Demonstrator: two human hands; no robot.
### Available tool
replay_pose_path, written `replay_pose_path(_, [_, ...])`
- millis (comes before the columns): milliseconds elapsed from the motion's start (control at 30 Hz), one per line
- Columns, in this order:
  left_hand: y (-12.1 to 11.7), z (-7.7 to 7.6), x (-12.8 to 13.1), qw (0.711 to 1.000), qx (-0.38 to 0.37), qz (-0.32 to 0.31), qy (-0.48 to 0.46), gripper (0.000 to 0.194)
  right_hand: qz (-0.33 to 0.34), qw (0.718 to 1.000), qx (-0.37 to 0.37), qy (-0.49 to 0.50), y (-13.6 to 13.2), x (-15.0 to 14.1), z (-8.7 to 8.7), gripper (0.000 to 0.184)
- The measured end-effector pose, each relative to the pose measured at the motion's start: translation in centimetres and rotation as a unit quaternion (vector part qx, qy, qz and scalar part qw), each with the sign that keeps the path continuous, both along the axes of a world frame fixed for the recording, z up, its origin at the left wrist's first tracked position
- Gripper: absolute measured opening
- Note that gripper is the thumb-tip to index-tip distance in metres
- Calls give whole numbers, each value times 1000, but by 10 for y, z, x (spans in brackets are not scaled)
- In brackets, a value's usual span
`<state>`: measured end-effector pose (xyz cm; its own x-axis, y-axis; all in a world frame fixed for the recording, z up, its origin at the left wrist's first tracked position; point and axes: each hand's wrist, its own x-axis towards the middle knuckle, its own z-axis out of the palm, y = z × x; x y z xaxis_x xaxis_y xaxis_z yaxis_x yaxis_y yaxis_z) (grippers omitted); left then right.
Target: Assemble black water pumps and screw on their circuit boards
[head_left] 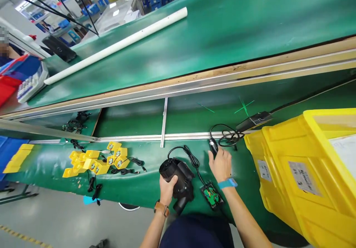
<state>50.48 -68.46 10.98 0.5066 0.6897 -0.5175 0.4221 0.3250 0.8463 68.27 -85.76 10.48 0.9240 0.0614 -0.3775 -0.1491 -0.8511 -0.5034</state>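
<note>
My left hand (167,189) is wrapped round a black gun-shaped housing (178,179) that rests on the green bench mat (144,188). A black cable (191,157) runs from the housing to a small open black box with a green circuit board (212,195) near the bench's front edge. My right hand (221,163) reaches forward and its fingers close on a small black plug-like part (213,146). A coil of black cable (226,136) lies just behind that part.
Several yellow parts with wired round pieces (96,160) lie to the left. A large yellow bin (311,174) stands at the right. Beyond an aluminium rail (178,88) runs a green conveyor with a white tube (116,46). A person sits far left.
</note>
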Motion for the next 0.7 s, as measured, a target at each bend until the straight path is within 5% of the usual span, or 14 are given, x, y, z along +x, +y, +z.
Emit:
replay_pose_path(133, [3, 24, -20, 997, -70, 3, 20, 71, 66, 968, 231, 74, 3, -37, 13, 63])
replay_pose_path(300, [10, 71, -25, 987, -153, -46, 19, 70, 82, 862, 398, 302, 27, -74, 44, 80])
replay_pose_path(500, [18, 98, -20, 986, -143, -85, 29, 76, 5, 819, 445, 363, 40, -91, 68, 98])
replay_pose_path(700, [21, 104, -24, 980, -178, -92, 11, 81, -13, 828, 460, 321, 38, -107, 80, 84])
